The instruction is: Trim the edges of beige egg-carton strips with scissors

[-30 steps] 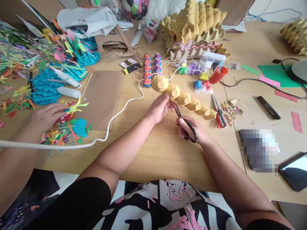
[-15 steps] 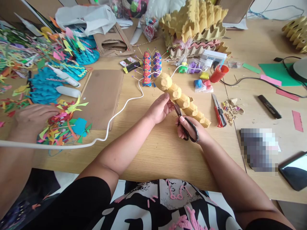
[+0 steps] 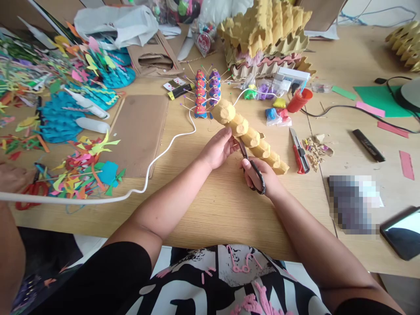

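Trimming the near edge of 1 yellow egg-carton strip [image 3: 251,137], by the look of it; the strip is the landmark, held up over the table [image 3: 203,205] on a slant, about 6 bumps along it. Left hand [image 3: 215,149] clamped on the strip's near edge, thumb on top; right hand [image 3: 267,176] closed around the handles of 1 pair of black scissors [image 3: 243,149], blades pointing up to that edge. Hands near each other, scissors between; blade gap too small to tell. To do it well: pinch firmly close to the cut, keep left fingertips off the blade line, take short snips, feed the strip in rather than reaching, don't squash the bumps. Counts: 2 painted carton rows, 1 red [image 3: 200,94] and 1 purple [image 3: 215,85], just beyond the strip's far left end, pins stuck around them. 1 box cutter [image 3: 298,151], just beside the strip's right end, with 1 pile of scraps [image 3: 316,151] further right. 1 red cup [image 3: 299,100] beyond the strip, to its right. Paper strips, well right of it: 1 green [image 3: 343,94], 3 pink. 2 white glue bottles, well left of it. 1 egg tray stack [image 3: 265,33] beyond it, layers unclear. Far left of it, 1 pair of red scissors [image 3: 33,192], with a co-worker's hand [image 3: 12,176] near, blurred, grip can't be told.
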`<state>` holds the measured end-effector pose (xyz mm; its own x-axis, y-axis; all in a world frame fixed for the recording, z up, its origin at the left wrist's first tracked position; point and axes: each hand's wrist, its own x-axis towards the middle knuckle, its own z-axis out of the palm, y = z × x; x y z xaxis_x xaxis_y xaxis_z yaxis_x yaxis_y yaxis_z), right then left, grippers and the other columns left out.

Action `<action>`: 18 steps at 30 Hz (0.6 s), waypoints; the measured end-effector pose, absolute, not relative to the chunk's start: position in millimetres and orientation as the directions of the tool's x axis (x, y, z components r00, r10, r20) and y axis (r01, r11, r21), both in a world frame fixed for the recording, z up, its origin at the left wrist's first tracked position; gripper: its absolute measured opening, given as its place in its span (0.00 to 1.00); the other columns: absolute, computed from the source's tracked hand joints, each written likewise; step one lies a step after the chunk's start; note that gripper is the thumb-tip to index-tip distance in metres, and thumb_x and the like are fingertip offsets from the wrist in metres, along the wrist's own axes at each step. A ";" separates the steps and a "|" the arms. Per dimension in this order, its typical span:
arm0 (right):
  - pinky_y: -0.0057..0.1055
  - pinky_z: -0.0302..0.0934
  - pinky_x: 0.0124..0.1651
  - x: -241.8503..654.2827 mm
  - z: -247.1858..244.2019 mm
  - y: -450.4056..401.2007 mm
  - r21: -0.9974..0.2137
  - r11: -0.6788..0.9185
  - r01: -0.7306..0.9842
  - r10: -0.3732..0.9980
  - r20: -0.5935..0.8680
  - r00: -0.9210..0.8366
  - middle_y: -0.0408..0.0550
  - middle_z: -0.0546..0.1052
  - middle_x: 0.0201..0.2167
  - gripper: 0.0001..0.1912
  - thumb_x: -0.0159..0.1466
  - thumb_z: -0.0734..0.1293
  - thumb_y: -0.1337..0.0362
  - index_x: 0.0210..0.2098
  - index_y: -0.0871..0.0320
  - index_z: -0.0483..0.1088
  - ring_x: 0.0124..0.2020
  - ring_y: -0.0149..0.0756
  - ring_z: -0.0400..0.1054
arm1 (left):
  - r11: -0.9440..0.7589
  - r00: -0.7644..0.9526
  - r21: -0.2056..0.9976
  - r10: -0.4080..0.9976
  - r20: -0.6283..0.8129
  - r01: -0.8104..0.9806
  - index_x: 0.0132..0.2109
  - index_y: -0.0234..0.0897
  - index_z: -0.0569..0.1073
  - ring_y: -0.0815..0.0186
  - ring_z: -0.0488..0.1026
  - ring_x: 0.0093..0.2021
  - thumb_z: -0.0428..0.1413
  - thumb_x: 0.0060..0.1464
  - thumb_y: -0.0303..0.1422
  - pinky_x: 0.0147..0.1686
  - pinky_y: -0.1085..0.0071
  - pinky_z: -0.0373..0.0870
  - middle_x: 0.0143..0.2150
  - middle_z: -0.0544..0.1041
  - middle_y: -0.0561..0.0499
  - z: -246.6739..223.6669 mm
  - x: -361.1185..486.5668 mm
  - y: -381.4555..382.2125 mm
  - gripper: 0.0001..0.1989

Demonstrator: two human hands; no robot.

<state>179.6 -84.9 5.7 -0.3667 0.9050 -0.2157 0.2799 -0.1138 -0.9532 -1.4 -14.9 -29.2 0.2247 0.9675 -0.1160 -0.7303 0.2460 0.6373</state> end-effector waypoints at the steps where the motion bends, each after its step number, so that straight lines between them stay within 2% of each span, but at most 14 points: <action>1: 0.32 0.54 0.23 179.2 6.2 -84.6 -0.953 -0.116 0.281 0.906 -0.218 -0.362 0.38 0.67 0.14 0.35 0.67 0.66 0.25 0.32 0.51 0.65 0.17 0.31 0.58 | 0.247 0.226 0.638 0.967 -0.115 -0.730 0.44 0.43 0.82 0.66 0.85 0.41 0.72 0.63 0.45 0.43 0.71 0.77 0.41 0.87 0.54 -28.8 -1.4 -14.9 0.12; 7: 0.32 0.50 0.21 177.2 6.5 -82.8 -0.953 -0.127 0.276 0.912 -0.221 -0.346 0.38 0.66 0.14 0.35 0.65 0.70 0.26 0.30 0.50 0.62 0.16 0.29 0.57 | 0.261 0.229 0.650 0.964 -0.135 -0.714 0.44 0.43 0.82 0.67 0.83 0.39 0.71 0.64 0.45 0.42 0.72 0.76 0.40 0.86 0.54 -26.5 -1.1 -14.5 0.12; 12: 0.32 0.52 0.22 176.0 5.9 -82.2 -0.949 -0.116 0.293 0.917 -0.216 -0.335 0.38 0.67 0.14 0.34 0.65 0.70 0.27 0.29 0.50 0.61 0.16 0.29 0.58 | 0.257 0.228 0.648 0.965 -0.131 -0.717 0.44 0.44 0.82 0.67 0.82 0.39 0.71 0.63 0.44 0.43 0.71 0.76 0.41 0.86 0.55 -29.0 -1.7 -14.6 0.11; 18: 0.34 0.59 0.25 176.7 7.0 -82.6 -0.927 -0.046 0.373 0.927 -0.178 -0.329 0.40 0.70 0.15 0.32 0.70 0.69 0.31 0.29 0.50 0.61 0.18 0.33 0.62 | 0.246 0.208 0.664 0.968 -0.138 -0.706 0.46 0.45 0.82 0.64 0.84 0.45 0.70 0.64 0.46 0.46 0.70 0.76 0.43 0.87 0.53 -30.0 -0.7 -16.4 0.12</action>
